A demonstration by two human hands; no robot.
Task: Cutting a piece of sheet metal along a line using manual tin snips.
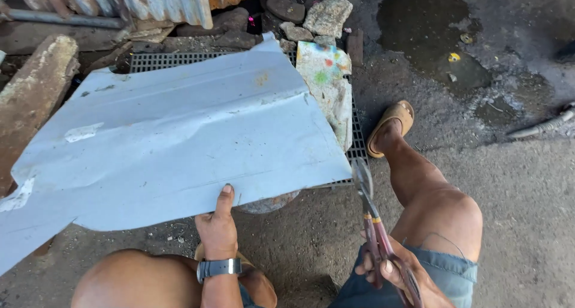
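A large pale blue-grey metal sheet (173,134) lies creased over a black metal grate (358,141) on the ground. My left hand (218,227), with a watch on its wrist, pinches the sheet's near edge, thumb on top. My right hand (392,272) grips the red handles of a pair of tin snips (366,203). The blades point up toward the sheet's right corner and stand just off its edge. I squat with both knees in view.
A paint-stained board (326,83) leans at the sheet's far right. Stones and rubble (311,14) and corrugated sheeting (144,2) lie behind. A concrete slab (33,92) sits at left. My sandalled foot (392,125) rests right of the grate. A wet patch (431,32) darkens the ground.
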